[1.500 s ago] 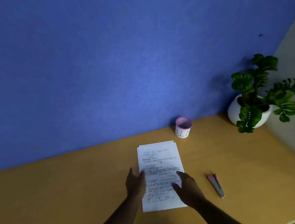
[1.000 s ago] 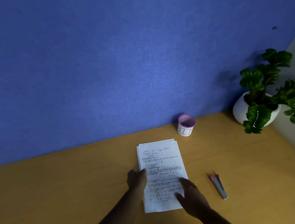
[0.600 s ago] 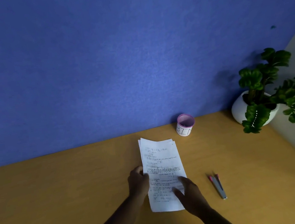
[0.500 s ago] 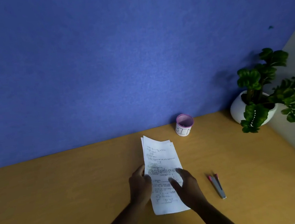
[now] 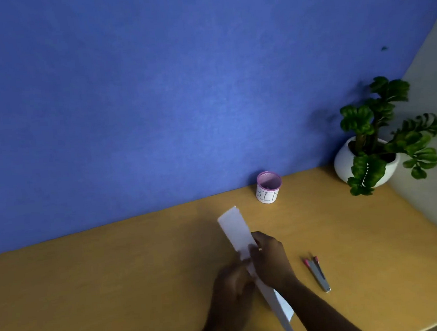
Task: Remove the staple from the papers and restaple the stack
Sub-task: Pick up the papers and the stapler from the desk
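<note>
On a tan desk (image 5: 117,293) against a blue wall (image 5: 153,92), a person's two bare hands hold a stack of papers (image 5: 237,229) tipped up on edge near the middle of the near side, so that only a narrow white strip of it shows, running from its far end, which points toward the wall, down to its near end close to the desk's front edge. The left hand (image 5: 233,288) is curled around the stack from the left, blurred, fingers closed on the sheets. The right hand (image 5: 270,261) grasps the same stack from the right, its thumb and fingers pinching the paper at about mid-length. Whether a staple sits in the stack cannot be told. A slim grey tool with pink tips (image 5: 317,274) lies flat on the desk just right of the right forearm, apart from both hands. Farther back, a small white cup (image 5: 267,187) with a pink rim and hand-lettered "BIN" stands beside the wall. A leafy green plant (image 5: 383,129) in a round white pot (image 5: 344,162) occupies the far right corner, where the blue wall meets a grey one (image 5: 430,67)
</note>
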The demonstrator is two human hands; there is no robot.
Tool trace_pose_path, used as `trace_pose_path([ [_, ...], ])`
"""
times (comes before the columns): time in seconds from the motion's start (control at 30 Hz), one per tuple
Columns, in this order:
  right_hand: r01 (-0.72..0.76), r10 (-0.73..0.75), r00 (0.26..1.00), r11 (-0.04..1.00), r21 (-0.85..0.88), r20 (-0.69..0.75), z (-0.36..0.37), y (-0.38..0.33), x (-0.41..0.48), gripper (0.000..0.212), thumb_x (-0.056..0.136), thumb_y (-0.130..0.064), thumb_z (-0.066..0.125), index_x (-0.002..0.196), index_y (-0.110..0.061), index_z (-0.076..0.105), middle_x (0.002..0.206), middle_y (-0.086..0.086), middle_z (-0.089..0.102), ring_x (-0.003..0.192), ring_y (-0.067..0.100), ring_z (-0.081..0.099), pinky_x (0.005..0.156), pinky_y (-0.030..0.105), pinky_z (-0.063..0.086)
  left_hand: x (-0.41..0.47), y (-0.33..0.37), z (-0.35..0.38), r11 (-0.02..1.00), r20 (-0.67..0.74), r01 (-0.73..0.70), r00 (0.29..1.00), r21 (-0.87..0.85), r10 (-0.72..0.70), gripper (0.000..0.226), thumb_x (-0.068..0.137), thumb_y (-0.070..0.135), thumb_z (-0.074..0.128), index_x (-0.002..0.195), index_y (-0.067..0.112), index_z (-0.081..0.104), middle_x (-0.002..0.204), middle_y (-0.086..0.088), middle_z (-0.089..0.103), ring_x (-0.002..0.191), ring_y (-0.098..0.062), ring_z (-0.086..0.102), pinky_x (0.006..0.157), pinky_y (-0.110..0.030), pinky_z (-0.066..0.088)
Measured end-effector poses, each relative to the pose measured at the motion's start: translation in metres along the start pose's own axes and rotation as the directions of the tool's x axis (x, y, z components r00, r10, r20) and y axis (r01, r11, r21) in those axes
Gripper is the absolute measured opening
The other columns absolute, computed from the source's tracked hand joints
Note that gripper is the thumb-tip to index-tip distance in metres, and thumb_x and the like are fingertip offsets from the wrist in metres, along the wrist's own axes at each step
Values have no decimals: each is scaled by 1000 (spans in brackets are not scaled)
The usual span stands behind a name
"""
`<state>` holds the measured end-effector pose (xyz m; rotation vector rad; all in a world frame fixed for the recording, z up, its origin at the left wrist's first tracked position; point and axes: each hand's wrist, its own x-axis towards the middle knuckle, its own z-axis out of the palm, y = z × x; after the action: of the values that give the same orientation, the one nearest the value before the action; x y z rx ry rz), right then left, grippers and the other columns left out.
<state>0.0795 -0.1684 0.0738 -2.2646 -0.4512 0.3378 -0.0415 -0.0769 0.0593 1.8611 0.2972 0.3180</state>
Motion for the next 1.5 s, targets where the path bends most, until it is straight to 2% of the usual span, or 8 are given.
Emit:
trace_pose_path([
  [0.17, 51, -65, 983, 995, 86, 173, -33, 0, -2, 32, 102, -10, 54, 127, -19, 72, 117, -3, 77, 104, 14, 73, 93, 43, 62, 42, -2, -58, 984, -263, 75, 964, 159, -31, 65, 94, 57, 51, 145, 20, 66, 151, 8, 61, 139, -8, 56, 115, -19, 42],
  [0.4, 42, -149, 869, 973, 229, 472, -73, -19, -7, 25, 108, -10, 53, 118, -19, 75, 111, -5, 80, 101, 10, 77, 81, 23, 61, 85, 32, -109, 951, 276, 308, 911, 33, -305, 32, 98, 37, 70, 105, 7, 76, 90, -2, 73, 84, -16, 67, 78, -34, 51],
  [0.63, 128, -206, 821, 975, 180, 533, -74, -17, 9, 25, 108, -14, 54, 124, -18, 73, 119, -5, 79, 107, 8, 75, 88, 23, 62, 81, 33, -102, 923, 307, 380, 887, -62, -345, 30, 95, 31, 78, 107, 4, 82, 114, -30, 80, 91, -26, 77, 81, -37, 59],
  [0.83, 204, -208, 970, 978, 48, 122, -71, 14, 30, 19, 100, -18, 70, 118, -18, 76, 105, -8, 77, 85, -11, 69, 78, 8, 50, 78, 28, -105, 870, 198, 464, 880, -166, -432, 20, 101, 19, 75, 102, 1, 84, 105, -24, 84, 87, -30, 80, 74, -35, 61],
  [1.0, -65, 56, 977, 997, -39, -205, -88, 66, 38, 16, 100, -20, 70, 113, -15, 77, 108, -4, 76, 92, 14, 68, 82, 25, 49, 74, 13, -110, 853, 38, 479, 875, -205, -483, 25, 102, 22, 74, 98, -1, 82, 90, -21, 82, 79, -29, 76, 69, -33, 56],
  [1.23, -407, 386, 913, 889, -211, -134, -85, 137, 23, 32, 96, -35, 69, 121, -15, 71, 117, 11, 76, 102, 30, 72, 82, 35, 57, 74, -6, -110, 845, -87, 481, 855, -231, -511, 24, 101, 22, 75, 93, 0, 82, 93, -30, 81, 77, -33, 73, 70, -38, 54],
  [1.33, -425, 437, 898, 829, -365, -53, -71, 154, 16, 36, 93, -46, 65, 117, -20, 64, 117, 7, 69, 102, 28, 69, 78, 36, 57, 71, -7, -105, 840, -123, 487, 843, -237, -523, 26, 100, 24, 77, 88, 1, 81, 80, -21, 77, 76, -31, 69, 71, -38, 50],
  [1.5, -417, 431, 899, 788, -453, -78, -51, 168, 5, 38, 101, -54, 53, 120, -21, 60, 117, 7, 69, 105, 31, 70, 83, 41, 60, 68, -2, -96, 811, -146, 491, 820, -318, -554, 27, 97, 25, 79, 97, -2, 81, 102, -32, 80, 92, -47, 79, 76, -44, 57],
])
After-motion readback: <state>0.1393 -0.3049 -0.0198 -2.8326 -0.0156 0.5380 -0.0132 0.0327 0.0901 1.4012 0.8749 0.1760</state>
